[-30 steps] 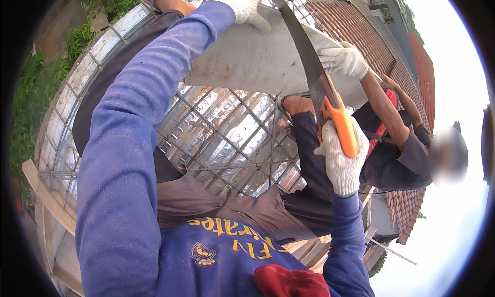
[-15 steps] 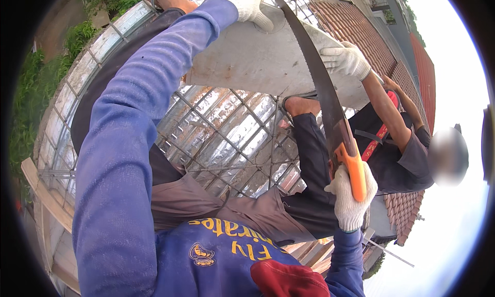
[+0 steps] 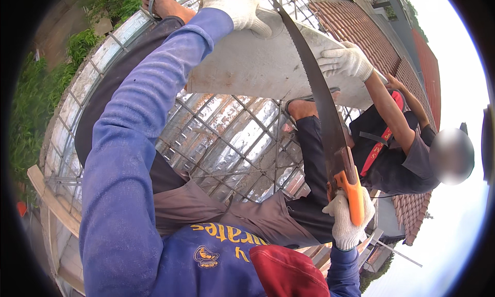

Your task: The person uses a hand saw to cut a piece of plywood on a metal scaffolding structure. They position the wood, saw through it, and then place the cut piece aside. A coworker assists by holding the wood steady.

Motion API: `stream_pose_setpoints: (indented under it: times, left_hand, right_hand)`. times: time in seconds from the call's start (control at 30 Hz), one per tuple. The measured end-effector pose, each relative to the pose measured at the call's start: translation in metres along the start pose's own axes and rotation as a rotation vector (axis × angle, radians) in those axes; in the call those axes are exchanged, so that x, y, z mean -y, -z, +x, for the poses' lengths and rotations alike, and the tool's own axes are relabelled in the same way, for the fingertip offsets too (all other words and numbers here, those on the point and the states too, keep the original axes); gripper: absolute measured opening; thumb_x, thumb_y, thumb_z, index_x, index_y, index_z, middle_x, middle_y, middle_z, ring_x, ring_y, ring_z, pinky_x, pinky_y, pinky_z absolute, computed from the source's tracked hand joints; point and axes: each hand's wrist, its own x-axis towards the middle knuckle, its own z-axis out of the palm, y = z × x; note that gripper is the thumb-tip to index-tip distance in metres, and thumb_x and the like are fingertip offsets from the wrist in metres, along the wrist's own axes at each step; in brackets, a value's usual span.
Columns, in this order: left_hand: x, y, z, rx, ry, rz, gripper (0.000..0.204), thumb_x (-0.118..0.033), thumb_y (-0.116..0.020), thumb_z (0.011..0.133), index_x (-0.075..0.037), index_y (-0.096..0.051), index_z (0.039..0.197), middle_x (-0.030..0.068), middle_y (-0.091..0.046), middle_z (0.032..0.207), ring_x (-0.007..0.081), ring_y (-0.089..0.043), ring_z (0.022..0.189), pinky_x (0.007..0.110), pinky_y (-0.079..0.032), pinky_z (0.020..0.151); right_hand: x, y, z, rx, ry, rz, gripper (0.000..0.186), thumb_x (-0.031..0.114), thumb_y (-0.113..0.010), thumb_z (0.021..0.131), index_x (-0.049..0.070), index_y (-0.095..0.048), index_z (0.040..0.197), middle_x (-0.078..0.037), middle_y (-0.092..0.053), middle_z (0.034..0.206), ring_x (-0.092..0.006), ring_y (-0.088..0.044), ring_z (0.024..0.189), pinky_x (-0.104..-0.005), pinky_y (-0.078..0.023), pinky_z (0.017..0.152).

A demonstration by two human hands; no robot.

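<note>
Grasping handsaw [image 3: 320,90] with right hand [image 3: 344,222] by handle [image 3: 356,198], safest hold; likely light, springy. Touching far edge of grey panel [image 3: 242,65] with left hand [image 3: 234,5]; cannot tell whether clenched.

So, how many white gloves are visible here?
3: one on the left hand, touching the grey board; one on the right hand, gripping the saw; one on the co-worker's hand, against the board.

Along the near edge of the board [image 3: 247,65], passage is left between blue sleeve [image 3: 139,106] and obstructing saw [image 3: 326,106].
</note>
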Motion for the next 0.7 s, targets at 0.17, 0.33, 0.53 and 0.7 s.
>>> stream_pose_setpoints:
  times: [0.17, 0.33, 0.53, 0.7]
  left_hand:
    - [-0.08, 0.027, 0.009, 0.371, 0.371, 0.31, 0.076, -0.069, -0.081, 0.076, -0.013, -0.08, 0.127, 0.012, -0.079, 0.121, 0.0313, -0.077, 0.114, 0.049, -0.063, 0.093]
    - [-0.055, 0.022, 0.012, 0.428, 0.328, 0.322, 0.073, -0.07, -0.081, 0.074, -0.02, -0.081, 0.127, 0.0092, -0.08, 0.116, 0.0298, -0.078, 0.108, 0.048, -0.062, 0.092]
    - [-0.055, 0.02, 0.011, 0.37, 0.35, 0.291, 0.071, -0.069, -0.081, 0.073, -0.022, -0.081, 0.126, 0.0079, -0.08, 0.116, 0.0295, -0.077, 0.109, 0.049, -0.062, 0.091]
    - [-0.038, 0.002, 0.014, 0.334, 0.36, 0.336, 0.08, -0.073, -0.08, 0.075, -0.013, -0.078, 0.128, 0.0128, -0.078, 0.122, 0.0319, -0.076, 0.115, 0.05, -0.061, 0.096]
  right_hand:
    - [0.038, -0.045, 0.127, -0.011, 0.198, 0.22, 0.019, 0.009, -0.072, 0.094, -0.001, -0.074, 0.111, -0.011, -0.073, 0.08, -0.0191, -0.072, 0.064, -0.0338, -0.056, 0.063]
    - [0.042, -0.045, 0.102, 0.033, 0.023, 0.279, 0.013, 0.01, -0.07, 0.098, 0.001, -0.072, 0.107, -0.012, -0.071, 0.082, -0.0205, -0.072, 0.07, -0.0366, -0.057, 0.068]
    - [0.013, -0.005, 0.03, -0.005, -0.062, -0.003, 0.018, 0.004, -0.074, 0.081, 0.002, -0.076, 0.099, -0.013, -0.072, 0.081, -0.0282, -0.074, 0.07, -0.0375, -0.057, 0.068]
    - [0.024, -0.048, 0.177, -0.129, 0.841, -0.209, 0.018, 0.003, -0.078, 0.08, 0.003, -0.071, 0.097, -0.007, -0.065, 0.082, -0.0224, -0.066, 0.064, -0.0337, -0.053, 0.057]
